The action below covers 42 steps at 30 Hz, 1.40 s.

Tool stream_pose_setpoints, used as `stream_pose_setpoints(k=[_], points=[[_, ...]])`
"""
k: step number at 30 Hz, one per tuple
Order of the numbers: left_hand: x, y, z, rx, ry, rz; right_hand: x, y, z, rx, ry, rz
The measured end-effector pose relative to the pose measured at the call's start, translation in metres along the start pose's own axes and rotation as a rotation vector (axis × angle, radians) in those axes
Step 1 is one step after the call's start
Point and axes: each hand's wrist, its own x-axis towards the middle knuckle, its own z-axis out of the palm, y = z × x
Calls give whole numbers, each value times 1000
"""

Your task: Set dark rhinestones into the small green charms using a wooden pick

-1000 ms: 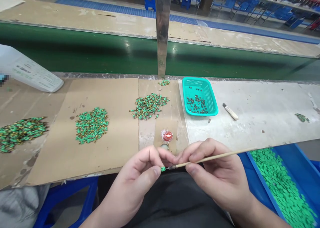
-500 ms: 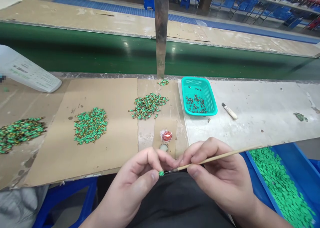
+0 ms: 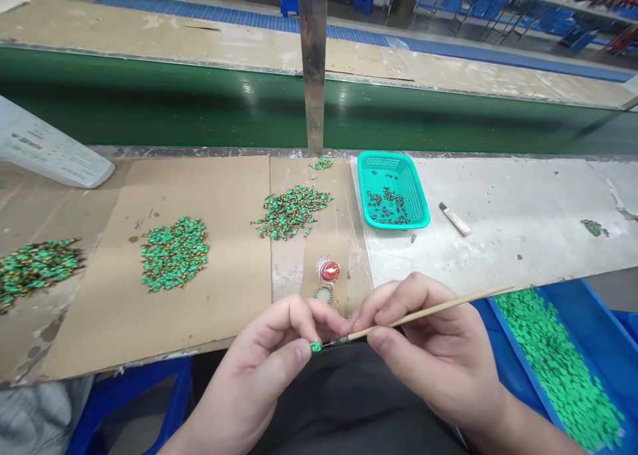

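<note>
Between thumb and fingers, my left hand point(image 3: 272, 359) pinches a small green piece point(image 3: 316, 347); its exact kind is too small to tell. My right hand point(image 3: 433, 345) grips a thin paintbrush point(image 3: 443, 307) with a pale wooden handle, held slantwise. The brush's fine tip points left and meets or nearly meets the green piece. Both hands are close together over my lap, at the table's front edge. Just beyond them lie a bottle cap with a beaded-looking rim point(image 3: 323, 295) and a round red paint pot or cap point(image 3: 329, 271).
Piles of small green and gold pieces point(image 3: 174, 252) lie on cardboard to the left. A turquoise basket point(image 3: 423, 216) holds small dark pieces; a knife-like tool point(image 3: 454, 219) lies beside it. At right, a blue tray point(image 3: 593, 315) holds many green pieces. A white bottle point(image 3: 60, 149) lies far left.
The whole view has shifted slightly, so things sit a little further left. Both hands keep the same hold on the green piece and the paintbrush.
</note>
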Motion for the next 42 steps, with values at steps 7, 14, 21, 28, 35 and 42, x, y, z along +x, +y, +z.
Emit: stream_pose_setpoints(k=[7,14,21,28,35,42], points=[[2,1,1,-6,-16,-4,1,1,0,-11,-9,-10],[1,3,1,6,8,-10,1,0,1,-37,19,-17],[3,5,2,28,19,-4,4,-2,3,-89,26,-33],[4,6,1,-24,-17,-15,3,-2,1,2,22,-7],[6,3,-2,-71,-17,-24,7,-2,-3,177,40,36],[15,4,-22,-12,94,-39,36,-19,-57,14,227,-232]])
